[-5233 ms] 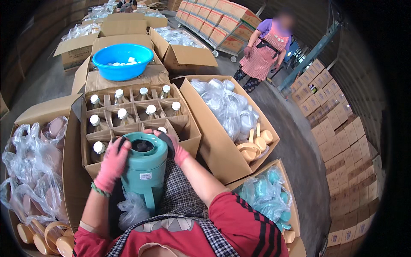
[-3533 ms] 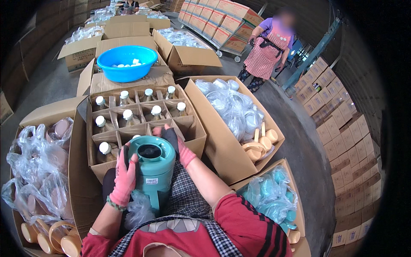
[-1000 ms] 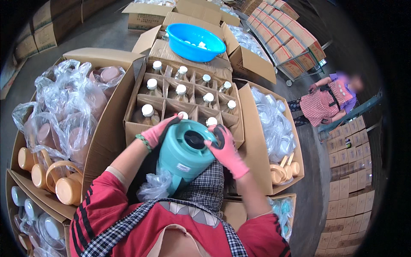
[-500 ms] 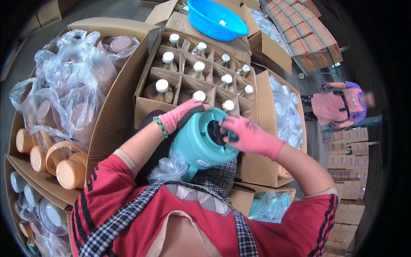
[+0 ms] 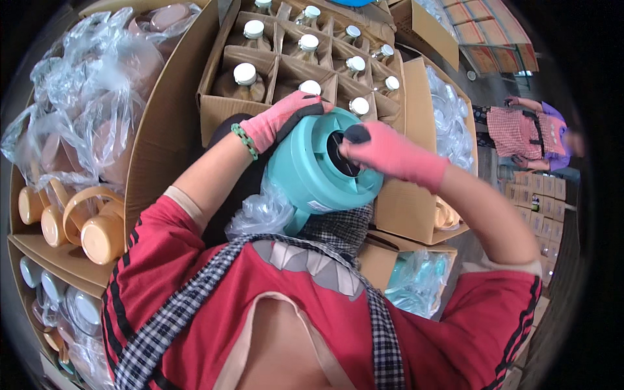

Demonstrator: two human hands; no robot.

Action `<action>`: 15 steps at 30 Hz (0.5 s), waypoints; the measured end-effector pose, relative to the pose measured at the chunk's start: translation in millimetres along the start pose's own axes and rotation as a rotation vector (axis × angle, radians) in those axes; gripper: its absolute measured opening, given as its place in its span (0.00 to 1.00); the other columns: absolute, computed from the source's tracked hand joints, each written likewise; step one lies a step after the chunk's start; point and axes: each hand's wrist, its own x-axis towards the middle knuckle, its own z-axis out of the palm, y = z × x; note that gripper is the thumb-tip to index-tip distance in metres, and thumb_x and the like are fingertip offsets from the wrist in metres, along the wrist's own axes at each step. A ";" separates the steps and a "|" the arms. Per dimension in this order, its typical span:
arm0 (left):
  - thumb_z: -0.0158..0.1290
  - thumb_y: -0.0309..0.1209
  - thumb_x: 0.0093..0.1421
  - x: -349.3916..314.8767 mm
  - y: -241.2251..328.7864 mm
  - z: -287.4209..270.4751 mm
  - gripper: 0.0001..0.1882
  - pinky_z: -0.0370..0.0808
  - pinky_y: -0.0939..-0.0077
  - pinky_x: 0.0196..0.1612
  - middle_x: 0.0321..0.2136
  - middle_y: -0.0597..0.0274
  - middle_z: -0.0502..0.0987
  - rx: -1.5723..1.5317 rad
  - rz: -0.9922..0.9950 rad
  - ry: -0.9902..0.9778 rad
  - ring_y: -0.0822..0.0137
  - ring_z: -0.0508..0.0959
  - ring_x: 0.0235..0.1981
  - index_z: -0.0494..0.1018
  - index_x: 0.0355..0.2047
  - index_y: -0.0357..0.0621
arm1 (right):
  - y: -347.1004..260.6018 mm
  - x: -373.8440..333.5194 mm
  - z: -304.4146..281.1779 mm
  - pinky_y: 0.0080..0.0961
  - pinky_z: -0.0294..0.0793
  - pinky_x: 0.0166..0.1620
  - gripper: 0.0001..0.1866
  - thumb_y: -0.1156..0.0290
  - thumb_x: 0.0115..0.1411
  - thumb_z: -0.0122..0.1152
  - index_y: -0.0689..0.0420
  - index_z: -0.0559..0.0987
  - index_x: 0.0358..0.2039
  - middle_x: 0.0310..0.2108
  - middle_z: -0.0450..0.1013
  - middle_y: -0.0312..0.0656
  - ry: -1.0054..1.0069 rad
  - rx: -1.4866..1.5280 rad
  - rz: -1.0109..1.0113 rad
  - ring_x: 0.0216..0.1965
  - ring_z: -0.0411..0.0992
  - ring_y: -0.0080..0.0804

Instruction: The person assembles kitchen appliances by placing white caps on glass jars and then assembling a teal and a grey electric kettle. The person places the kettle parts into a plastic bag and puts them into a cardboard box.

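Observation:
On my lap rests a teal plastic jug body (image 5: 302, 166), tilted with a round black disc (image 5: 343, 156) in the recess of its upturned end. My left hand (image 5: 289, 117), in a pink and black glove, grips the jug's far rim. In a matching glove, my right hand (image 5: 383, 149) has its fingers closed at the black disc, pinching its raised middle. Crumpled clear plastic wrap (image 5: 261, 211) hangs by the jug's near left side. A handle shows at the jug's lower edge, partly hidden by my clothing.
Ahead stands a divided carton (image 5: 237, 101) of glass bottles with white caps. At left, a large carton (image 5: 170, 110) holds plastic-wrapped pink jugs and orange ones (image 5: 104, 234). Cartons with clear-wrapped parts (image 5: 448, 123) and teal pieces (image 5: 416, 283) stand at right. A person (image 5: 530, 133) stands farther right.
My view has tipped downward, so the cartons sit higher in the picture. The right hand has turned at the black disc, its fingers now bent inward. My left hand keeps its hold.

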 end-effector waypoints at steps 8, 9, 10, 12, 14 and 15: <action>0.49 0.35 0.53 24.7 -22.1 0.9 0.12 0.67 0.85 0.27 0.22 0.69 0.71 0.043 0.074 -0.007 0.80 0.69 0.25 0.72 0.26 0.37 | 27.0 8.9 -18.8 0.31 0.67 0.34 0.07 0.66 0.47 0.52 0.56 0.69 0.21 0.29 0.65 0.39 -0.025 -1.184 -1.114 0.33 0.65 0.35; 0.49 0.35 0.53 23.3 -21.4 1.3 0.12 0.68 0.84 0.28 0.23 0.68 0.72 -0.025 0.023 -0.008 0.79 0.70 0.25 0.72 0.27 0.36 | 25.1 9.0 -12.8 0.31 0.67 0.34 0.07 0.66 0.47 0.51 0.55 0.68 0.21 0.28 0.65 0.40 -0.044 -1.152 -1.000 0.32 0.65 0.35; 0.49 0.35 0.54 17.3 -19.0 5.5 0.13 0.69 0.84 0.31 0.24 0.67 0.73 -0.141 0.048 0.078 0.78 0.71 0.27 0.72 0.29 0.35 | 22.2 9.0 -4.4 0.31 0.67 0.33 0.08 0.64 0.48 0.52 0.55 0.69 0.22 0.26 0.65 0.41 -0.009 -1.134 -0.840 0.29 0.66 0.37; 0.49 0.36 0.53 16.5 -18.6 -2.1 0.14 0.70 0.84 0.32 0.25 0.66 0.73 -0.093 0.054 0.008 0.77 0.72 0.27 0.71 0.30 0.35 | 8.8 3.6 15.3 0.34 0.68 0.32 0.14 0.60 0.52 0.48 0.59 0.72 0.20 0.23 0.69 0.49 0.176 -0.843 -0.343 0.27 0.69 0.43; 0.50 0.37 0.52 16.3 -16.4 -2.0 0.13 0.68 0.84 0.28 0.21 0.69 0.72 -0.090 0.033 0.026 0.79 0.70 0.24 0.72 0.25 0.38 | -4.3 1.1 23.7 0.36 0.68 0.33 0.18 0.58 0.54 0.46 0.60 0.73 0.20 0.22 0.70 0.52 0.211 -0.661 -0.103 0.28 0.70 0.46; 0.51 0.37 0.52 14.0 -10.9 2.2 0.12 0.67 0.84 0.25 0.19 0.70 0.70 -0.013 0.046 0.071 0.80 0.69 0.22 0.72 0.22 0.40 | -9.0 1.8 22.0 0.36 0.67 0.34 0.18 0.57 0.54 0.46 0.61 0.73 0.21 0.22 0.70 0.52 0.211 -0.590 -0.039 0.29 0.69 0.46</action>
